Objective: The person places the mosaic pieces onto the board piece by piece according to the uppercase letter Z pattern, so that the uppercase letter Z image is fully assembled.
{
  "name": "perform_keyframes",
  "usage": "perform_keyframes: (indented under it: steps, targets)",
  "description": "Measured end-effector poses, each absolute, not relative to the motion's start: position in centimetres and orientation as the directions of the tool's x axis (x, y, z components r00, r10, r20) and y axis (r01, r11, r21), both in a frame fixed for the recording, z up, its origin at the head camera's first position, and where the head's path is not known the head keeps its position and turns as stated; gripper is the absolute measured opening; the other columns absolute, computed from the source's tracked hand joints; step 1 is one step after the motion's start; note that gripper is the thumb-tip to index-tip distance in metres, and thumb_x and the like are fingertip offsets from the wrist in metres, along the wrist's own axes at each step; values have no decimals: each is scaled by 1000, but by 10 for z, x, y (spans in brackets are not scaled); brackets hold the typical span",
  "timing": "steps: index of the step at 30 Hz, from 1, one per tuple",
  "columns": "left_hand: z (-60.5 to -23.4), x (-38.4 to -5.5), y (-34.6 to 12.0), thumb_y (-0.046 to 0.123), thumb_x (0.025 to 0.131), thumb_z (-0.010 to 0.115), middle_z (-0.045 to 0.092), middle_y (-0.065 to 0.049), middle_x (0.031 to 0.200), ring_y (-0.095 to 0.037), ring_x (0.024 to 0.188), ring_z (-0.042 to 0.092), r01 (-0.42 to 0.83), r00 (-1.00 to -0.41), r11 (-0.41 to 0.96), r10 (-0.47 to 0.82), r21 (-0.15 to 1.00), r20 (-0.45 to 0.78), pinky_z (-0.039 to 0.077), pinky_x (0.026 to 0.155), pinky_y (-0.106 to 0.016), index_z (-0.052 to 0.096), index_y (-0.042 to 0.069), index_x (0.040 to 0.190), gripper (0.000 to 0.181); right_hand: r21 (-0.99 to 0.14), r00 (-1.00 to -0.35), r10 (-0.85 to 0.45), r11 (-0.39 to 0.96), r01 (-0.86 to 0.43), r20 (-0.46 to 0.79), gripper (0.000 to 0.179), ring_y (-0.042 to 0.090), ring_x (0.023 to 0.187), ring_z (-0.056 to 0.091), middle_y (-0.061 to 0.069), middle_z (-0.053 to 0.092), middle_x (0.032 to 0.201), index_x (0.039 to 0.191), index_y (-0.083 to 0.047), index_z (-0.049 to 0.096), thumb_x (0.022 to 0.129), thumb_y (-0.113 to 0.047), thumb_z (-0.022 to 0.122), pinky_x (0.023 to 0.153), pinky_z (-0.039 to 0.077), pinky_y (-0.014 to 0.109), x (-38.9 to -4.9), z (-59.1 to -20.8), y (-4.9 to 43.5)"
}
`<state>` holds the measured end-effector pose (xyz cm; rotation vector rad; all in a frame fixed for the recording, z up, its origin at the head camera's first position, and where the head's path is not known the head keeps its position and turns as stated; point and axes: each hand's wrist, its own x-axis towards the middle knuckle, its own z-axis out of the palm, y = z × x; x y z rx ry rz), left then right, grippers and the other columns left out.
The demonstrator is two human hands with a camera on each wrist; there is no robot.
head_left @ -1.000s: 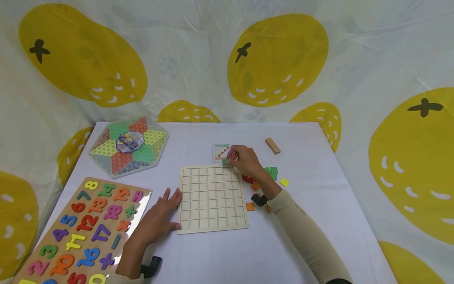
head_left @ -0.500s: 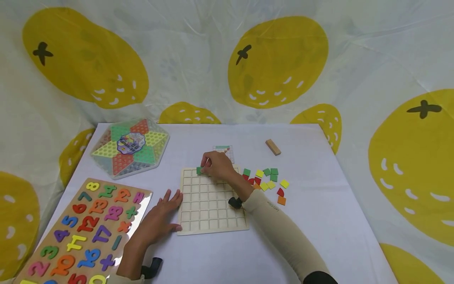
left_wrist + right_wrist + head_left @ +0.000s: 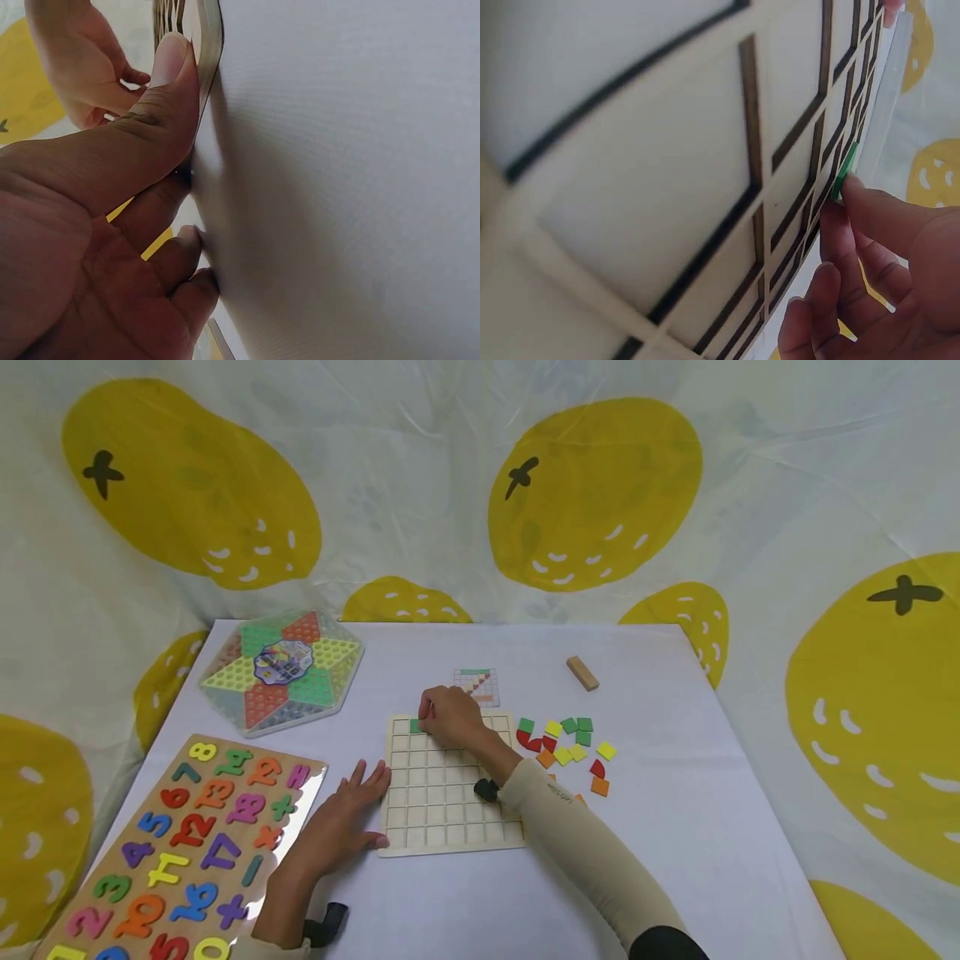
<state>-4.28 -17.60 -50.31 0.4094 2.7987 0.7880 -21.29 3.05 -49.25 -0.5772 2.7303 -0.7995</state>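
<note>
A wooden grid board with rows of square recesses lies on the white table. At its far row, near the left corner, my right hand pinches a green square tile between thumb and finger. In the right wrist view the green tile is tilted against the grid. My left hand rests along the board's left edge with its fingers spread, and the thumb touches the edge in the left wrist view. Just beyond the board lies a small printed pattern card, partly covered by my right hand.
Loose green, yellow, red and orange tiles are scattered right of the board. A small wooden block lies farther back. On the left are a wooden number board and a hexagonal Chinese checkers set.
My right hand has carried the green tile leftward from the board's far right to its far row near the left corner. My left hand stays at the board's left edge.
</note>
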Motion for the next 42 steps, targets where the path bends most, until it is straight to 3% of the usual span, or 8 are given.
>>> perform_keyframes:
  steps: [9,18,24,31,35,42]
  targets:
    - [-502,-43,-176,17,72,96,38,-16,168,-46,161,24,186,-943,818,304,544,-135,32,125,-67,44,3,160,103,-600,-906,-412,749,-281,-91,13,15,84,63,-4,70,88,102,-19,74,93,-21,83,73,52,32,-210,-487,51]
    - [-500,-42,-176,16,72,96,38,-16,169,-46,161,24,171,-944,815,297,554,-145,31,126,-67,44,3,160,104,-629,-946,-321,745,-221,-48,21,22,95,64,0,73,90,108,-13,77,89,-16,86,86,52,40,-211,-484,115]
    - [-502,-42,-177,17,71,96,38,-17,168,-46,161,24,173,-944,816,298,551,-145,31,126,-66,45,3,159,103,-614,-968,-242,774,-156,-60,22,24,92,62,2,72,95,109,-14,77,89,-16,85,79,50,37,-209,-487,161]
    - [-504,-42,-176,17,70,97,39,-17,168,-47,161,24,178,-943,818,300,547,-142,31,126,-67,45,2,159,105,-534,-977,-136,845,-29,-163,25,26,98,59,6,71,103,109,-15,77,88,-22,88,81,52,37,-207,-488,192]
    - [-504,-42,-176,17,70,97,39,-18,167,-47,160,25,188,-943,817,306,545,-133,31,126,-67,45,1,159,104,-493,-969,-131,870,-11,-209,24,25,94,60,6,69,101,107,-15,77,88,-26,88,78,52,35,-208,-491,195]
    - [-506,-43,-176,16,70,97,38,-17,168,-46,162,23,180,-944,817,300,548,-137,29,127,-65,44,2,160,105,-522,-966,-135,853,0,-221,17,23,80,62,6,68,92,96,-13,74,89,-22,87,63,52,29,-208,-491,193]
